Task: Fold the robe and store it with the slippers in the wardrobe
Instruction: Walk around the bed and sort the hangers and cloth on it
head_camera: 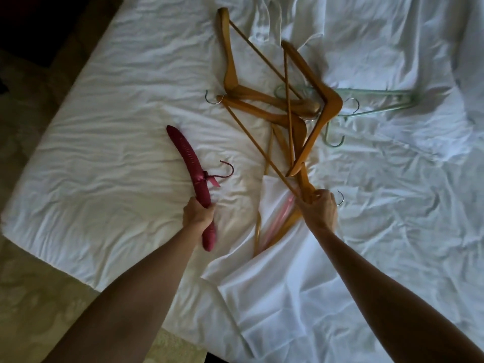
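A big bed [104, 127] with a wrinkly white sheet fills the room. The left hand [198, 214] holds tight round a soft red hanger [189, 163]. The right hand [321, 209] grips the end of a wooden hanger [301, 179] from a messy pile of wooden hangers [277, 106]. A white cloth [282, 284], maybe the robe, lies under the right arm, with hangers poking out. No slippers show. I think it is best to lift the hangers away slowly so no hook catches the cloth.

Bedroom, bed [104, 127] under a rumpled white sheet, clothes hangers [275, 106] strewn on it, patterned carpet [26, 297]
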{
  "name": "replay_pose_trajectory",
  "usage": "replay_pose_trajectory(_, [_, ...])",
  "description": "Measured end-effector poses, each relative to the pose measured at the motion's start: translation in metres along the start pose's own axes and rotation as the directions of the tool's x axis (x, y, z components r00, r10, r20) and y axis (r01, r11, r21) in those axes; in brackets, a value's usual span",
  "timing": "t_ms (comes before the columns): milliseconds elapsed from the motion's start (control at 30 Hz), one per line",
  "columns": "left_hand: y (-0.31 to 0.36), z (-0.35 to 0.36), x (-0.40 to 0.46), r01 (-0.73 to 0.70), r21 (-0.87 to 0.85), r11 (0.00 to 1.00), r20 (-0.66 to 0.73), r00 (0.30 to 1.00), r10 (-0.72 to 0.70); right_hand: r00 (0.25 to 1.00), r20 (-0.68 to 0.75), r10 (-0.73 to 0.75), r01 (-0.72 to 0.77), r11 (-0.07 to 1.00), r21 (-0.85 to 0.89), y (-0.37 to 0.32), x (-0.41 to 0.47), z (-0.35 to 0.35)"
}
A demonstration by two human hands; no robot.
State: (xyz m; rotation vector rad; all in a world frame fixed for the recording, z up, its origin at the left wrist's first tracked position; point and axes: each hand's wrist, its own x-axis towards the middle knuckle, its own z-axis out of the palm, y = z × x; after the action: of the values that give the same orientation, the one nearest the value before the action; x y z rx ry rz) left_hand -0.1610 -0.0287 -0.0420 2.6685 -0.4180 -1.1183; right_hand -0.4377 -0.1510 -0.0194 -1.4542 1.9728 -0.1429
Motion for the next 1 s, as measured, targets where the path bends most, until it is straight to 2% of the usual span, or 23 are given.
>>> replay_pose_trajectory(67, [0.015, 0.009, -0.002, -0.006, -0.017, 1.0, 0.021, 1.0, 0.007, 0.996, -0.087, -0.014, 0.02, 0.998, 0.067, -0.02, 0.013, -0.009])
replay_pose_trajectory(167, [0.035, 0.025, -0.007, -0.004, -0.003, 1.0, -0.079, 0.997, 0.003, 0.984, -0.165, -0.063, 0.088, 0.985, 0.148, -0.057, 0.053, -0.011])
replay_pose_trajectory(267, [0.04, 0.042, -0.011, 0.018, 0.007, 1.0, -0.139, 0.99, -0.017, 0.989, -0.121, -0.084, 0.099, 0.987, 0.126, -0.093, 0.098, -0.002])
replay_pose_trajectory(433, [0.031, 0.053, 0.0, 0.017, -0.015, 1.0, -0.163, 0.986, -0.019, 0.996, -0.086, -0.002, 0.011, 0.994, 0.111, -0.116, 0.135, 0.011])
replay_pose_trajectory(567, [0.019, 0.041, 0.002, 0.026, -0.014, 1.0, -0.191, 0.981, -0.029, 0.985, -0.151, -0.089, 0.123, 0.965, 0.231, -0.102, 0.095, 0.007])
replay_pose_trajectory(633, [0.008, 0.034, -0.002, 0.037, -0.011, 0.999, -0.22, 0.975, -0.038, 0.987, -0.092, -0.132, 0.153, 0.945, 0.29, -0.075, 0.062, 0.004])
replay_pose_trajectory(733, [-0.012, 0.024, -0.006, 0.095, -0.039, 0.995, -0.264, 0.959, -0.102, 0.969, 0.093, -0.229, 0.201, 0.948, 0.245, -0.024, 0.022, 0.005])
replay_pose_trajectory(900, [-0.042, 0.014, -0.001, 0.047, -0.103, 0.994, -0.298, 0.952, -0.076, 0.812, 0.35, -0.467, 0.484, 0.874, 0.041, -0.004, 0.006, 0.015])
replay_pose_trajectory(1000, [-0.052, 0.011, 0.001, 0.048, -0.142, 0.989, -0.312, 0.946, -0.091, 0.802, 0.387, -0.455, 0.539, 0.831, -0.14, -0.013, 0.021, 0.022])
